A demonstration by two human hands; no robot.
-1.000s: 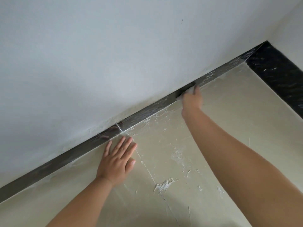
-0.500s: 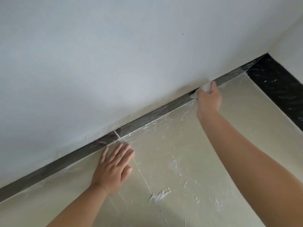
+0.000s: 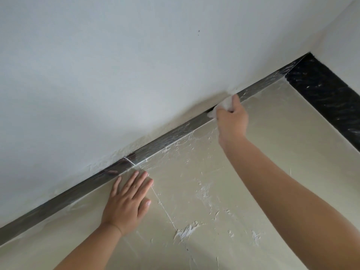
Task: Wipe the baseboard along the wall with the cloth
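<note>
White wall (image 3: 136, 65) above, pale floor tiles (image 3: 272, 152) below, smeared with dried white plaster just ahead of both hands. Between them, a dark glossy baseboard (image 3: 167, 139) running from beyond the left hand to a corner past the right hand, where a black speckled strip (image 3: 327, 98) turns away. Right hand (image 3: 231, 121) curled around a white cloth (image 3: 226, 105), pressing it against the baseboard at the wall's foot. Left hand (image 3: 126, 199) flat on the tile, fingers straight and spread, tips just short of the baseboard, apparently bracing. Streaky and dull between the two hands, with white specks along the lower edge near the grout joint (image 3: 131, 161), so probably not clean yet. Hazy too on the short run between the cloth and the corner. Seemingly mid-job: wiping under way, with the long stretch beyond the left hand likely left to do, though hard to judge from here.
</note>
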